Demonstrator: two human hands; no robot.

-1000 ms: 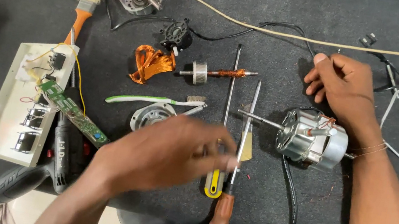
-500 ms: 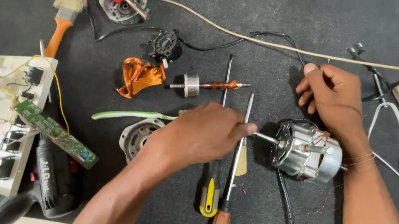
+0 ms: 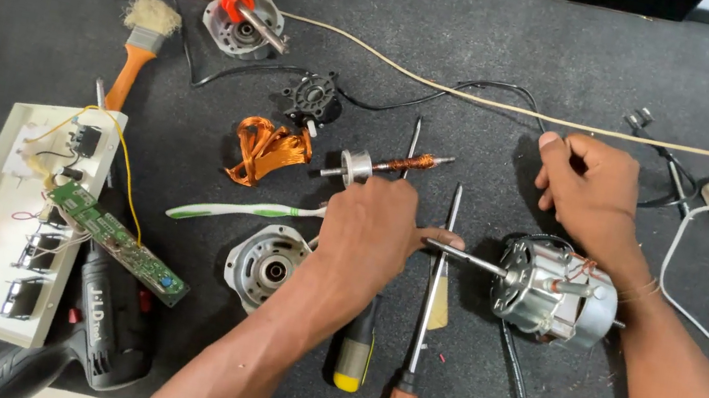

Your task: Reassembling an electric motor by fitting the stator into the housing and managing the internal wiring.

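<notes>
Electric motor (image 3: 556,293): lies on the dark surface (image 3: 705,86), shaft pointing left. Left hand (image 3: 378,232): just left of motor, fingers curled, fingertip touching the shaft end. Right hand (image 3: 591,190): just above motor, loosely curled, resting on surface, holding nothing.

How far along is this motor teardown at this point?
Done: an end cover, the copper coil and a small rotor shaft lie loose on the mat. In hand: the left hand touches the motor shaft tip, over two screwdrivers; the right hand rests above. Left: the motor body remains assembled, cable attached.
</notes>
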